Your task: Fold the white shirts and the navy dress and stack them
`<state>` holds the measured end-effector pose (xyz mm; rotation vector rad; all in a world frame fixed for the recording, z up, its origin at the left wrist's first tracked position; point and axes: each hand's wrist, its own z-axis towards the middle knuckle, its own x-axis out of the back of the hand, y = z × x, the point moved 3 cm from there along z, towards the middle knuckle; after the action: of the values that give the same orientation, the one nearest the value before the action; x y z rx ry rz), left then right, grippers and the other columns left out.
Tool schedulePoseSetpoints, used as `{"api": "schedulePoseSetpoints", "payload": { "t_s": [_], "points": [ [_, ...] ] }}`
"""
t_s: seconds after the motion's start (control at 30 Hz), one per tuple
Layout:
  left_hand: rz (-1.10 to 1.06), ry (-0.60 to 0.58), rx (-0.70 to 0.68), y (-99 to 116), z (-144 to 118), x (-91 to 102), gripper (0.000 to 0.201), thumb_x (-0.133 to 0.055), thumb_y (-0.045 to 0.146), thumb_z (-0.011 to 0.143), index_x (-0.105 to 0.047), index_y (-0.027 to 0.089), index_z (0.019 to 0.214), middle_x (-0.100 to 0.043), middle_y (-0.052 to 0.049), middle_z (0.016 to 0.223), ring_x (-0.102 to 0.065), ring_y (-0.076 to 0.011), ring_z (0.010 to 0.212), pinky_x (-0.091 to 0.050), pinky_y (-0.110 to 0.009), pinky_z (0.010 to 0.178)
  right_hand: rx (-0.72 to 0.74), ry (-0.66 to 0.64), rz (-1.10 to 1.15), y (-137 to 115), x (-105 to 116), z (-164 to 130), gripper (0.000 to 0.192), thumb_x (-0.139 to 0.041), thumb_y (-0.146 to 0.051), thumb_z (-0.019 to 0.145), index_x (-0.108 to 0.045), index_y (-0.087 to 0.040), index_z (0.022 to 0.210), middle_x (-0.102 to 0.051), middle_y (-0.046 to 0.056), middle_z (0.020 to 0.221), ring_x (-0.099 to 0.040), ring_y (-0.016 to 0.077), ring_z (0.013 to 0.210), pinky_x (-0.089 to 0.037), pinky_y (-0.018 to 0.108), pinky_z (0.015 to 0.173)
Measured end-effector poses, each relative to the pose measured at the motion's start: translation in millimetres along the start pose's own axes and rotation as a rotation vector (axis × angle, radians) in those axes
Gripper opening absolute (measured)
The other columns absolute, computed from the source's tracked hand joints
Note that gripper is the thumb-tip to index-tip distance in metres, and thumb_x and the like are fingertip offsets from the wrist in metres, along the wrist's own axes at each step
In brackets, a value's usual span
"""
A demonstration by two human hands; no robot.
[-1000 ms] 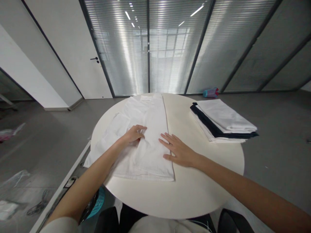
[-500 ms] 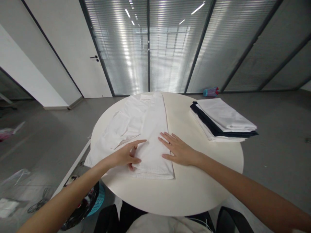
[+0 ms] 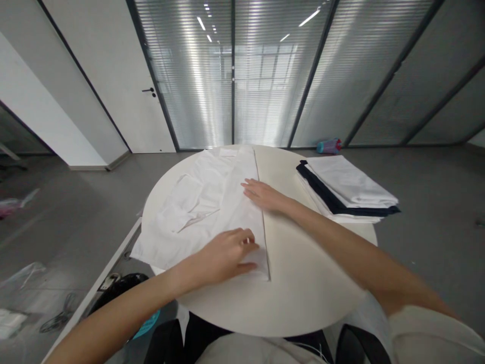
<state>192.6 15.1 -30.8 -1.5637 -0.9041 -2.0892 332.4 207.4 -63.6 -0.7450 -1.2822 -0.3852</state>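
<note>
**Pressing a white garment flat on the round table**

Pressing down on the white garment (image 3: 212, 202), your two hands cover part of its right-hand strip, so the cloth under your palms is hidden. Its near left corner hangs over the table's rim and drops out of sight, and your forearms run off the bottom of the picture.

The garment is thin, matte white cloth, lightly creased, lying on the left half of the round white table (image 3: 303, 283). One long folded edge runs straight from the far rim toward you; a smaller loose flap lies rumpled on the left.

Your left hand (image 3: 227, 253) rests palm down on the near end of the strip, fingers loosely curled against the cloth, gripping nothing. Your right hand (image 3: 263, 194) lies flat farther up the same edge, fingers stretched out and released.

A stack of folded cloths (image 3: 346, 189), white with one dark navy layer between, sits well apart on the right side of the table.
</note>
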Motion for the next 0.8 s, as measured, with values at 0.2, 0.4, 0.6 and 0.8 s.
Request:
{"api": "schedulePoseSetpoints", "payload": {
  "t_s": [0.2,0.4,0.6,0.8],
  "points": [
    [0.216,-0.108,-0.183,37.3,7.1,-31.6,0.006,-0.061,0.015,0.090,-0.064,0.012,0.094,-0.062,-0.010,0.094,-0.060,-0.0228,0.082,-0.052,-0.036,0.071,-0.132,-0.138,-0.041,13.6,-13.7,59.2,0.076,-0.011,-0.064,0.101,-0.027,-0.019,0.160,-0.013,0.010,0.167,-0.009,0.0323,0.154,-0.010,0.056,0.122],
    [0.344,0.003,-0.273,42.0,-4.1,-56.9,0.020,-0.054,0.008,0.092,-0.062,0.013,0.075,-0.058,-0.009,0.079,-0.058,-0.0215,0.073,-0.044,-0.033,0.055,-0.181,-0.208,-0.050,15.0,-29.3,70.2,0.077,-0.013,-0.063,0.101,-0.013,-0.018,0.162,-0.005,0.010,0.168,-0.002,0.0298,0.154,-0.001,0.056,0.122],
    [0.323,0.008,-0.311,54.4,-5.4,-56.6,0.020,-0.061,0.009,0.088,-0.060,0.014,0.069,-0.056,-0.008,0.075,-0.059,-0.0218,0.070,-0.040,-0.031,0.050,-0.180,-0.197,-0.106,18.6,-36.5,72.1,0.081,-0.013,-0.067,0.098,-0.012,-0.018,0.162,-0.003,0.009,0.168,-0.002,0.0292,0.154,-0.003,0.056,0.123],
    [0.107,0.012,-0.129,28.2,20.3,-42.4,0.037,-0.048,0.040,0.101,-0.065,0.010,0.115,-0.065,-0.017,0.118,-0.063,-0.0282,0.111,-0.052,-0.042,0.090,-0.175,-0.161,-0.119,20.3,-40.2,73.0,0.081,-0.014,-0.067,0.098,-0.014,-0.018,0.162,-0.005,0.009,0.168,-0.003,0.0300,0.154,-0.003,0.056,0.123]
  ]
}}
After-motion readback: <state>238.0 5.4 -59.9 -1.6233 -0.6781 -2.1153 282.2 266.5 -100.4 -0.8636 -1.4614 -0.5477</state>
